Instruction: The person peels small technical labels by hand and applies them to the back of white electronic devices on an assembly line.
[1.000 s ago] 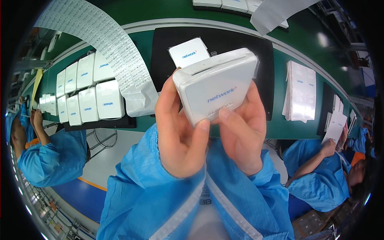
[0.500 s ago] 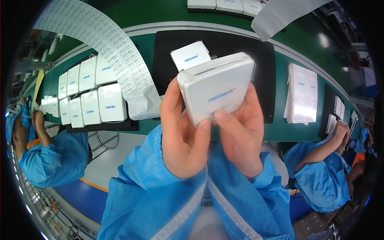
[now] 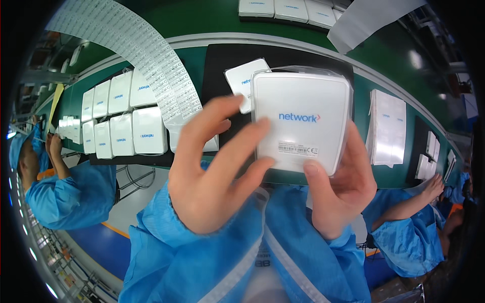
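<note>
A white square plastic box (image 3: 298, 98), sleeved in clear film, is held up before me with its blue-printed face showing. A small barcode label (image 3: 298, 148) sits near its lower edge. My right hand (image 3: 341, 187) grips the box at its lower right, thumb on the face and fingers behind. My left hand (image 3: 214, 166) is at the box's left side, its fingers spread and slightly blurred, the tips over or near the left edge. Behind it, another white box (image 3: 240, 73) lies on a black mat (image 3: 217, 55), partly hidden by the held one.
A long strip of labels (image 3: 151, 58) curves down from the upper left. Beside it stand rows of white boxes (image 3: 120, 93). A stack of printed sheets (image 3: 389, 126) lies at right. Co-workers in blue smocks sit left (image 3: 76, 197) and right (image 3: 404, 232).
The box has turned to face me squarely and shifted right. My left hand has let go of its side and opened; the label now shows uncovered.
</note>
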A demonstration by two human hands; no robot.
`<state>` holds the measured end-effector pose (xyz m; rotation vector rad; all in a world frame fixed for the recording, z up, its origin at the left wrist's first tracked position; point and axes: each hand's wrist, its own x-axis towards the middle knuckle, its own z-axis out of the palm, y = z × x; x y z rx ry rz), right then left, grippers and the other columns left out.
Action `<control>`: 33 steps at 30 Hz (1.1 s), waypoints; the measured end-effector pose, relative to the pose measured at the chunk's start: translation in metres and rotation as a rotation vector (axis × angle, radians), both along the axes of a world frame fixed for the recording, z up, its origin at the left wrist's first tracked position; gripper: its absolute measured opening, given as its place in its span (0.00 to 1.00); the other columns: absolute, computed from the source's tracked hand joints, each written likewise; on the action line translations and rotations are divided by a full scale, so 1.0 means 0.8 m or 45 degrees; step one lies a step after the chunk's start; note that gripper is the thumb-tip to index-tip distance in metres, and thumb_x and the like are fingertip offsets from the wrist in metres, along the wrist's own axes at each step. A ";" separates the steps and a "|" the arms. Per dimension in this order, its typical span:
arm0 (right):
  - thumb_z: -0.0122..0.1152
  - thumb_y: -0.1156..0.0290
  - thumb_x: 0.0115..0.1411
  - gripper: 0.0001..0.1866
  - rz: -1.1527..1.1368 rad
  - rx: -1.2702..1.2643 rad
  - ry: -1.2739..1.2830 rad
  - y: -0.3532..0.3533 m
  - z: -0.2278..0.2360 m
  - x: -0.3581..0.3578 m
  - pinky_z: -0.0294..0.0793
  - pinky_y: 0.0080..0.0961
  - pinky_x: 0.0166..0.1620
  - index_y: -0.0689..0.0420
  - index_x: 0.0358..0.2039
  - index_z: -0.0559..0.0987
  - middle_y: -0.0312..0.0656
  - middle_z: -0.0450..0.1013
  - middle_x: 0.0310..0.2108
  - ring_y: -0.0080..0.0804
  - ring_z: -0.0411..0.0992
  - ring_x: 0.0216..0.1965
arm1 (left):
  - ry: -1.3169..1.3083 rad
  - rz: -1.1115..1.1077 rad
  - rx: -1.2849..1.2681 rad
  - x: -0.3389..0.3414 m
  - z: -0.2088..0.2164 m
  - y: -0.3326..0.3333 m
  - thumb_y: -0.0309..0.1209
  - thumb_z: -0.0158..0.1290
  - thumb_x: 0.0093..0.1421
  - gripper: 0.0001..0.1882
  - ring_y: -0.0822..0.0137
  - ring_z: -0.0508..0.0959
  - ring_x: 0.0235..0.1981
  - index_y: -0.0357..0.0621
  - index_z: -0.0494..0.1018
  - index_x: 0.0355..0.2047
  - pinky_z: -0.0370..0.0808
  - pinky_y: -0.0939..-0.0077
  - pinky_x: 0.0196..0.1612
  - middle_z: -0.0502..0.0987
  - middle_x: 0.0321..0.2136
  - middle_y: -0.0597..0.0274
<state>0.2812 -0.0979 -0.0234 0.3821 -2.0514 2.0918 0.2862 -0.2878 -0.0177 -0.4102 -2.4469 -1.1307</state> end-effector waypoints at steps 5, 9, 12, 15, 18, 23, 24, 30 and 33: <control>0.64 0.91 0.52 0.38 -0.091 0.192 0.186 0.001 0.013 0.004 0.77 0.33 0.55 0.78 0.64 0.63 0.68 0.74 0.52 0.49 0.77 0.54 | 0.233 -0.216 -0.106 -0.013 0.005 -0.007 0.21 0.71 0.43 0.22 0.46 0.81 0.50 0.36 0.82 0.42 0.83 0.62 0.49 0.81 0.45 0.48; 0.67 0.90 0.51 0.39 -0.146 0.303 0.239 0.000 0.018 0.011 0.78 0.33 0.53 0.79 0.64 0.63 0.68 0.75 0.50 0.50 0.78 0.52 | 0.354 -0.271 -0.252 -0.019 0.008 -0.009 0.22 0.71 0.42 0.20 0.47 0.84 0.46 0.33 0.82 0.38 0.85 0.64 0.45 0.83 0.40 0.48; 0.69 0.88 0.51 0.40 -0.213 0.324 0.290 -0.003 0.020 0.016 0.79 0.32 0.52 0.79 0.63 0.63 0.68 0.76 0.49 0.50 0.79 0.51 | 0.489 -0.280 -0.332 -0.022 0.008 -0.009 0.23 0.71 0.43 0.18 0.49 0.85 0.43 0.32 0.82 0.36 0.86 0.66 0.43 0.83 0.38 0.48; 0.72 0.86 0.51 0.39 -0.208 0.380 0.339 -0.003 0.024 0.018 0.80 0.32 0.50 0.79 0.62 0.65 0.68 0.77 0.47 0.50 0.79 0.50 | 0.465 -0.298 -0.365 -0.019 0.016 -0.009 0.24 0.70 0.44 0.18 0.50 0.85 0.43 0.32 0.82 0.37 0.86 0.67 0.42 0.83 0.38 0.47; 0.74 0.85 0.50 0.39 -0.288 0.464 0.393 -0.005 0.023 0.021 0.81 0.32 0.49 0.79 0.61 0.67 0.67 0.78 0.46 0.49 0.80 0.48 | 0.428 -0.313 -0.360 -0.017 0.017 -0.006 0.23 0.69 0.45 0.18 0.51 0.85 0.44 0.32 0.82 0.38 0.86 0.67 0.43 0.83 0.38 0.47; 0.76 0.84 0.48 0.39 -0.316 0.504 0.422 -0.007 0.023 0.024 0.82 0.31 0.48 0.78 0.60 0.68 0.67 0.78 0.46 0.49 0.80 0.48 | 0.441 -0.317 -0.370 -0.015 0.019 -0.006 0.23 0.69 0.45 0.18 0.51 0.85 0.43 0.32 0.82 0.39 0.86 0.67 0.42 0.83 0.38 0.47; 0.76 0.84 0.48 0.39 -0.320 0.505 0.421 -0.005 0.024 0.026 0.82 0.31 0.48 0.78 0.60 0.68 0.67 0.78 0.46 0.49 0.80 0.48 | 0.449 -0.327 -0.367 -0.016 0.019 -0.006 0.22 0.68 0.45 0.18 0.51 0.85 0.43 0.31 0.82 0.38 0.86 0.67 0.42 0.83 0.38 0.46; 0.60 0.92 0.51 0.40 -0.152 0.582 0.366 -0.001 0.028 0.032 0.76 0.39 0.59 0.80 0.65 0.58 0.73 0.68 0.57 0.56 0.73 0.58 | 0.563 -0.314 -0.373 -0.017 0.012 -0.007 0.22 0.68 0.43 0.17 0.50 0.86 0.41 0.29 0.82 0.36 0.86 0.66 0.40 0.83 0.36 0.45; 0.75 0.84 0.50 0.40 -0.274 0.492 0.377 -0.005 0.023 0.026 0.81 0.31 0.50 0.77 0.62 0.66 0.66 0.77 0.48 0.48 0.79 0.50 | 0.465 -0.346 -0.355 -0.014 0.017 -0.008 0.21 0.66 0.43 0.17 0.49 0.86 0.41 0.29 0.81 0.36 0.86 0.65 0.40 0.83 0.37 0.43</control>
